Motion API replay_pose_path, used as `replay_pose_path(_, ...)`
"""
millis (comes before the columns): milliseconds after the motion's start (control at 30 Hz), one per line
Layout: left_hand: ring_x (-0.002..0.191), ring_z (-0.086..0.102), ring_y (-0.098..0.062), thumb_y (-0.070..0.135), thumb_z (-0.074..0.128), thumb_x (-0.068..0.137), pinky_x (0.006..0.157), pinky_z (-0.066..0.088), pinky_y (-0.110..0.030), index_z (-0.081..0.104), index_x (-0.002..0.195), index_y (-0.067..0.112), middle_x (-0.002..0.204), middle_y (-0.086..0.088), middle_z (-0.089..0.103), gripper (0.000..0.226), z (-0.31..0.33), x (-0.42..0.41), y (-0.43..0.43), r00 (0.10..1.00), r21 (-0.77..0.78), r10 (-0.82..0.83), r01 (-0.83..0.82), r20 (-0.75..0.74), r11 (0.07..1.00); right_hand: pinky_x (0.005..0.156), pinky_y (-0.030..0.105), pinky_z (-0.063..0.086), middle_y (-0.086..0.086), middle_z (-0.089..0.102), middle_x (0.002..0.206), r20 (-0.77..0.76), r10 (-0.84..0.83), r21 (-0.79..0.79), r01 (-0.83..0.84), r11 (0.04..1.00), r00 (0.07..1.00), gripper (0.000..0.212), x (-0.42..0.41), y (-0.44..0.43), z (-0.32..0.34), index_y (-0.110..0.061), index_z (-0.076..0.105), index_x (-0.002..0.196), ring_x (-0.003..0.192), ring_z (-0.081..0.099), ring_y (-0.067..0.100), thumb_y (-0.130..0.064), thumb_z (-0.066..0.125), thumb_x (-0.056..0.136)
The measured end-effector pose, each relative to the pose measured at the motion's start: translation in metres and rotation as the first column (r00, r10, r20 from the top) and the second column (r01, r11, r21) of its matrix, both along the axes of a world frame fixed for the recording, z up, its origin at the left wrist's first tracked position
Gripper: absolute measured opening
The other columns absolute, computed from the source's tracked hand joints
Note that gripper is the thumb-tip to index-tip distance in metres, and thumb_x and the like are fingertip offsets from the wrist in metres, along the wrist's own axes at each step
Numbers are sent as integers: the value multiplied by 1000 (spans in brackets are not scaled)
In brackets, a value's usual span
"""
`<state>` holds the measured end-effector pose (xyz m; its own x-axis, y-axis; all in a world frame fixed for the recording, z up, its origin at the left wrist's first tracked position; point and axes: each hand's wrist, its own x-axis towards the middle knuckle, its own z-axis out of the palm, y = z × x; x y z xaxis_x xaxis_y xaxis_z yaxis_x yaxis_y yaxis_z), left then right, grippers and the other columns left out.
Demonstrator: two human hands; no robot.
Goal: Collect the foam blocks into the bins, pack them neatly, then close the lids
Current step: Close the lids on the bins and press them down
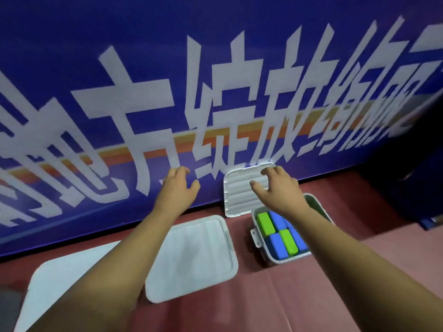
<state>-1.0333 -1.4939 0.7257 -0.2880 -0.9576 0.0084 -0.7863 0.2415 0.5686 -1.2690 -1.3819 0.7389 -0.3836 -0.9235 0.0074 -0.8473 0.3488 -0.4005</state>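
Note:
An open white bin (260,248) sits on the red floor at centre right, packed with green foam blocks (265,224) and blue foam blocks (276,246). Its ribbed white lid (236,197) leans upright against the blue wall behind it. My right hand (280,188) reaches over the bin with spread fingers at the lid's upper part, holding nothing. My left hand (178,188) hovers near the wall to the lid's left, fingers loosely curled and empty. A second white bin (191,257) lies left of the first with its lid shut.
A blue banner wall (143,68) with large white characters stands close behind the bins. A flat white board (55,283) lies on the red floor (263,303) at lower left. A dark blue object (412,176) stands at the right.

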Motion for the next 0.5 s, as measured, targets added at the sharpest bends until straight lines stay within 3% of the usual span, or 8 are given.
replay_pose_path(267, 115, 53, -23, 32, 57, 96, 87, 45, -32, 52, 130, 13, 132, -6, 48, 39, -27, -145, 19, 999, 71, 53, -53, 0, 996, 99, 43, 36, 6, 53, 122, -9, -8, 135, 9, 991, 1000, 52, -175, 22, -22, -15, 53, 132, 114, 52, 29, -52, 49, 95)
replay_pose_path(500, 106, 54, -23, 27, 57, 95, 81, 41, -30, 55, 126, 11, 125, -7, 51, 35, -103, -240, -30, 999, 155, 35, -39, 30, 987, 97, 42, 37, 6, 53, 118, 1, 11, 228, -11, 974, 1000, 47, -261, -38, -88, -15, 55, 127, 108, 54, 29, -50, 48, 96)
